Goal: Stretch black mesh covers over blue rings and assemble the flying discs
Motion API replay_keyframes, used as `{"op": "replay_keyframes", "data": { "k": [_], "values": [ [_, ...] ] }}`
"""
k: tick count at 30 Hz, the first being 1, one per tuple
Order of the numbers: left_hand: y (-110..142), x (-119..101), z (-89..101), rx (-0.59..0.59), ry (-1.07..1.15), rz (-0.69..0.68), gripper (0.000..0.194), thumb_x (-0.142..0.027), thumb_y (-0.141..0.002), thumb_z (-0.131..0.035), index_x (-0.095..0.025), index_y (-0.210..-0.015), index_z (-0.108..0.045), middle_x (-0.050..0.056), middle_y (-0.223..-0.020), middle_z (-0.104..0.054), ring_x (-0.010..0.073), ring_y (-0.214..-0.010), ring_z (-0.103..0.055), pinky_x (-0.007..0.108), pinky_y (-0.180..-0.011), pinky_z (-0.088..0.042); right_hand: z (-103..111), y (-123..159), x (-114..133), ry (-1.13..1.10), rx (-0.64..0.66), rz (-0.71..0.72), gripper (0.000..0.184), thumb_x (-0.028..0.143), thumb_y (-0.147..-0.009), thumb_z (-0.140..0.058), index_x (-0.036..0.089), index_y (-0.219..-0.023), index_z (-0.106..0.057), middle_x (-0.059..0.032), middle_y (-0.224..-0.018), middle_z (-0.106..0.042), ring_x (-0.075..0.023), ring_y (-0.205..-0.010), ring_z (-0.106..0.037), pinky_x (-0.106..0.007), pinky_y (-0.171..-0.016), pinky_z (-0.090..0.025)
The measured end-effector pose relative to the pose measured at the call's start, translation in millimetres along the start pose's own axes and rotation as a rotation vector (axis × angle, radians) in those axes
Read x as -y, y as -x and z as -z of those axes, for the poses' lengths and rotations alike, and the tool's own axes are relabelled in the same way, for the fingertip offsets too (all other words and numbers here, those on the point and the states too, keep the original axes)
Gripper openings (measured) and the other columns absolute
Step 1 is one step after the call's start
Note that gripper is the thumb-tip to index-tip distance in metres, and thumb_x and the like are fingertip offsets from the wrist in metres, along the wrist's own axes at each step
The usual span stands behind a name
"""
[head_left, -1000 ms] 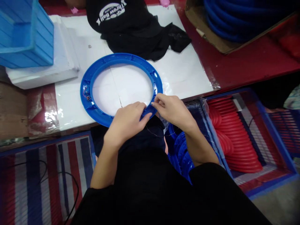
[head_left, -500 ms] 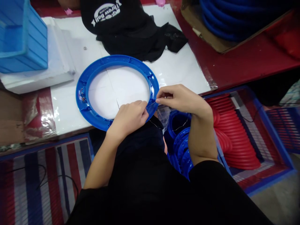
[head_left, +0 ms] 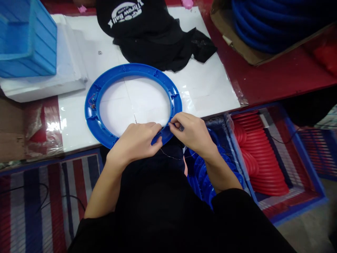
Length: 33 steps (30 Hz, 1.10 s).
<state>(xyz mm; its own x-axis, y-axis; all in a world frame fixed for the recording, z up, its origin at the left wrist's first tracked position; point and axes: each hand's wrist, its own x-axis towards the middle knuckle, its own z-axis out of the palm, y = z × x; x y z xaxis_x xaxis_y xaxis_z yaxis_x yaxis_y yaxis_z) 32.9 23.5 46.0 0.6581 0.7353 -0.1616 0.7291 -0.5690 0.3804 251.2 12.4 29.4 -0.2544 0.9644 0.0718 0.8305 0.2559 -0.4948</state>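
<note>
A large blue plastic ring (head_left: 110, 75) lies flat on a white sheet (head_left: 205, 88) at the table's near edge. My left hand (head_left: 135, 142) is closed over the ring's near rim, fingers pressing it. My right hand (head_left: 191, 131) sits just to its right, fingertips pinched at the same stretch of rim. A thin dark wire (head_left: 171, 157) trails from under my hands toward my lap. What the right fingertips pinch is too small to name.
Black cloth with white print (head_left: 150, 31) lies behind the ring. A light blue crate (head_left: 28, 45) stands at the back left on white foam. A cardboard box of blue hoops (head_left: 265, 24) is back right. Below the table sit blue rings (head_left: 205, 172) and red corrugated tubes (head_left: 260, 161) in a blue bin.
My right hand has come back down and left from a raised pull to the ring's near rim, beside my left hand. The left hand has stayed on the rim.
</note>
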Motion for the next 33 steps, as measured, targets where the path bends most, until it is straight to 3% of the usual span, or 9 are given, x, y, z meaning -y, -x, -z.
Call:
{"op": "replay_keyframes", "data": {
  "k": [2, 7, 9, 16, 20, 25, 33],
  "values": [
    [-5, -8, 1.3, 0.008, -0.031, 0.053, 0.027, -0.036, -0.105, -0.049, -0.019, -0.107, -0.07, 0.011, -0.101, -0.078, 0.0292, -0.082, -0.074, 0.037, -0.064, -0.043, -5, 3, 3, 0.002, -0.022, -0.027, 0.012, 0.018, -0.094, -0.061, 0.023, -0.084, -0.06, -0.0018, -0.081, -0.064, -0.0176, -0.075, -0.058, -0.031, -0.068, -0.036],
    [-23, -27, -3.9, 0.019, -0.114, 0.118, 0.036, -0.019, -0.105, -0.037, -0.013, -0.122, -0.068, 0.016, -0.108, -0.079, 0.0348, -0.086, -0.077, 0.04, -0.067, -0.047, -12, 6, 5, 0.01, -0.072, -0.044, 0.016, 0.021, -0.096, -0.063, 0.023, -0.081, -0.058, -0.0008, -0.077, -0.063, -0.0168, -0.072, -0.055, -0.031, -0.067, -0.034],
    [-26, -29, -6.2, 0.01, -0.096, 0.149, 0.036, -0.02, -0.105, -0.037, -0.014, -0.124, -0.068, 0.016, -0.108, -0.079, 0.0351, -0.085, -0.078, 0.04, -0.067, -0.046, -9, 6, 3, 0.021, -0.061, -0.037, 0.018, 0.021, -0.097, -0.06, 0.023, -0.08, -0.058, -0.0014, -0.078, -0.063, -0.0171, -0.072, -0.054, -0.032, -0.067, -0.035],
    [-23, -21, -4.2, -0.022, 0.038, 0.163, 0.026, -0.025, -0.103, -0.043, -0.021, -0.103, -0.069, 0.009, -0.096, -0.081, 0.0283, -0.082, -0.075, 0.035, -0.063, -0.035, 36, -14, -22, -0.3, 0.32, 0.097, 0.014, 0.029, -0.1, -0.063, 0.023, -0.1, -0.075, -0.0009, -0.084, -0.073, -0.016, -0.073, -0.062, -0.031, -0.07, -0.046],
    [-22, -18, -2.7, -0.019, 0.079, 0.156, 0.024, -0.024, -0.101, -0.044, -0.021, -0.097, -0.068, 0.008, -0.094, -0.08, 0.0261, -0.081, -0.072, 0.034, -0.062, -0.031, 44, -33, -33, -0.303, 0.276, 0.109, 0.015, 0.032, -0.097, -0.068, 0.021, -0.09, -0.076, -0.0011, -0.082, -0.074, -0.0157, -0.074, -0.062, -0.032, -0.072, -0.046],
    [-22, -17, -3.9, -0.025, 0.095, 0.167, 0.024, -0.025, -0.1, -0.045, -0.022, -0.096, -0.069, 0.007, -0.09, -0.079, 0.0263, -0.079, -0.071, 0.035, -0.06, -0.027, 35, -50, -37, -0.368, 0.249, 0.149, 0.015, 0.033, -0.092, -0.075, 0.021, -0.084, -0.073, -0.0005, -0.082, -0.072, -0.0155, -0.077, -0.061, -0.032, -0.075, -0.047],
    [-23, -16, -6.4, -0.037, 0.118, 0.16, 0.026, -0.024, -0.1, -0.047, -0.022, -0.103, -0.073, 0.007, -0.09, -0.079, 0.026, -0.079, -0.072, 0.034, -0.062, -0.033, 21, -48, -39, -0.297, 0.151, 0.216, 0.012, 0.027, -0.094, -0.072, 0.022, -0.084, -0.07, -0.0007, -0.084, -0.07, -0.0177, -0.08, -0.062, -0.034, -0.077, -0.048]
  ]
}}
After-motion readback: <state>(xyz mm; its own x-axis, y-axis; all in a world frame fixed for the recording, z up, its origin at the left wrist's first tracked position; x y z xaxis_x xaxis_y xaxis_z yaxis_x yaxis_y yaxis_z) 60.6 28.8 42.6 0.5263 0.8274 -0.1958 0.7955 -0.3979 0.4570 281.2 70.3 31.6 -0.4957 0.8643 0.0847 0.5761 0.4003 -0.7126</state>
